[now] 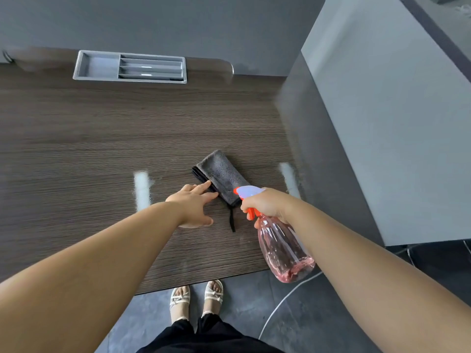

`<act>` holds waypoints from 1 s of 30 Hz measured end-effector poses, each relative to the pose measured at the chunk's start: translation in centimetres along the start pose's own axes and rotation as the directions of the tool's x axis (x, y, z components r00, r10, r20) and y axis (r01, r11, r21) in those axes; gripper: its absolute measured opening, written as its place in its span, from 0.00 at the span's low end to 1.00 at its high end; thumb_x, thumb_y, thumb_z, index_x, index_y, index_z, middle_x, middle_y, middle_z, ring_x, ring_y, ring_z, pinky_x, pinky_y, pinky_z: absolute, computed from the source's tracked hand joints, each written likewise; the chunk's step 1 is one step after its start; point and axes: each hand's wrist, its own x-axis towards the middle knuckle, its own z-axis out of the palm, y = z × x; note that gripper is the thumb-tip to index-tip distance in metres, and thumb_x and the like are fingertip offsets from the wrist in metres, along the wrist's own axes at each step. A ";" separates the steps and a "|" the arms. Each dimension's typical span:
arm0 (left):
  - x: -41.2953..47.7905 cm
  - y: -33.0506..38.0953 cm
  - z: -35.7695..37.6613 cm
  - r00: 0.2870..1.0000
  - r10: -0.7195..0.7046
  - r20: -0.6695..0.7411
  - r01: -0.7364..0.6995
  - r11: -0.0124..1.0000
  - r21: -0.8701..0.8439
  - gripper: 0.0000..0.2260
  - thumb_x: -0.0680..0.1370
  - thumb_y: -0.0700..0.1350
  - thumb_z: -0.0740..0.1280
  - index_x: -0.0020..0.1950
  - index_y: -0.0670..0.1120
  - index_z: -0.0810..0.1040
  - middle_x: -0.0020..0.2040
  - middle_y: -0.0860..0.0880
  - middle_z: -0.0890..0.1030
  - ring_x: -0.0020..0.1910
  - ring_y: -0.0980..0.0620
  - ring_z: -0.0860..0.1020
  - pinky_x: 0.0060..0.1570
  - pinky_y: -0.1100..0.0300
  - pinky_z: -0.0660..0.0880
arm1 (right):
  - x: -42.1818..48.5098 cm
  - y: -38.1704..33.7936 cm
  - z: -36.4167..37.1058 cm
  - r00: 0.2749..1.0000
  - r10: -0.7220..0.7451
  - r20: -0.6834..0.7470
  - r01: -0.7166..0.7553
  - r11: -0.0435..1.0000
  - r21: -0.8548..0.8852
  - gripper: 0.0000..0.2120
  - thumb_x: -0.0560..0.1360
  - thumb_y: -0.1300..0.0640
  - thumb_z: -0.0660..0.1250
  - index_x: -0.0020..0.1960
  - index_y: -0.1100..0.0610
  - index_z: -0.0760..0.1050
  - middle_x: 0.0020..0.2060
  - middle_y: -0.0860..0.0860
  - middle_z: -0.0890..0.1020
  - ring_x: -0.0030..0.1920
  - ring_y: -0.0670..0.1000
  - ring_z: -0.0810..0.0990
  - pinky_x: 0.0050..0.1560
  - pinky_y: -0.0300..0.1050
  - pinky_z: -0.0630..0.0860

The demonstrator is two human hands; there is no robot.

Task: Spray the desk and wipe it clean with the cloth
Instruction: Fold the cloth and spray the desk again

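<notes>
Dark wood-grain desk [89,138], folded grey cloth [221,174] lying near its front, grey tray [102,66] at back edge

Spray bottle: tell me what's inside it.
A little liquid is pooled at the low end of the tilted spray bottle; the rest looks empty. The right hand grips its neck, hiding what is there.
</notes>
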 end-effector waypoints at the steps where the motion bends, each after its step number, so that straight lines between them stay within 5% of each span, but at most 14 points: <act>1: 0.0 0.0 0.0 1.000 -0.001 0.004 0.001 1.000 0.002 0.34 0.75 0.60 0.63 0.76 0.61 0.49 0.77 0.59 0.41 0.76 0.48 0.48 0.69 0.50 0.62 | 0.1 -0.1 0.1 1.000 -0.001 -0.007 0.001 1.000 0.000 0.21 0.73 0.57 0.65 0.66 0.56 0.72 0.36 0.54 0.78 0.26 0.49 0.76 0.30 0.38 0.76; 8: -0.1 0.0 0.0 1.000 0.017 0.001 -0.017 1.000 0.005 0.34 0.75 0.60 0.63 0.76 0.60 0.48 0.77 0.58 0.41 0.76 0.48 0.47 0.70 0.49 0.62 | 0.0 0.3 -0.2 0.993 0.047 -0.106 -0.059 0.992 -0.109 0.11 0.71 0.58 0.64 0.51 0.60 0.76 0.34 0.54 0.77 0.28 0.52 0.75 0.34 0.40 0.74; 10: -0.2 0.0 0.0 1.000 0.020 0.005 -0.020 1.000 0.009 0.34 0.75 0.60 0.63 0.76 0.60 0.48 0.77 0.58 0.41 0.76 0.47 0.46 0.70 0.49 0.62 | -0.1 0.7 -0.8 0.990 0.048 -0.134 -0.069 0.985 -0.155 0.17 0.70 0.55 0.64 0.57 0.59 0.77 0.35 0.53 0.79 0.32 0.53 0.77 0.40 0.44 0.75; 13: -0.1 -0.1 -0.1 1.000 0.019 0.011 -0.019 1.000 0.006 0.34 0.75 0.59 0.63 0.76 0.60 0.48 0.77 0.58 0.40 0.76 0.48 0.46 0.70 0.49 0.61 | -0.1 0.6 -1.3 0.992 0.032 -0.126 -0.045 0.993 -0.107 0.20 0.71 0.57 0.63 0.63 0.54 0.74 0.35 0.53 0.78 0.30 0.51 0.76 0.36 0.41 0.75; 23: -0.3 0.0 -0.2 1.000 0.017 0.012 -0.018 1.000 0.017 0.34 0.76 0.59 0.62 0.76 0.60 0.48 0.77 0.58 0.40 0.76 0.49 0.46 0.70 0.50 0.62 | 1.2 -3.6 -0.3 0.979 -0.096 -0.179 0.081 0.993 -0.091 0.21 0.67 0.51 0.66 0.59 0.55 0.77 0.34 0.51 0.80 0.34 0.51 0.78 0.44 0.47 0.79; 30: -0.3 0.0 -0.3 1.000 0.027 0.014 -0.028 0.999 0.017 0.34 0.76 0.59 0.62 0.76 0.59 0.48 0.77 0.57 0.40 0.76 0.49 0.45 0.69 0.50 0.62 | 2.1 -5.6 -0.3 0.966 -0.087 -0.242 0.082 0.996 -0.030 0.09 0.69 0.55 0.67 0.46 0.60 0.76 0.34 0.53 0.79 0.37 0.54 0.77 0.52 0.54 0.79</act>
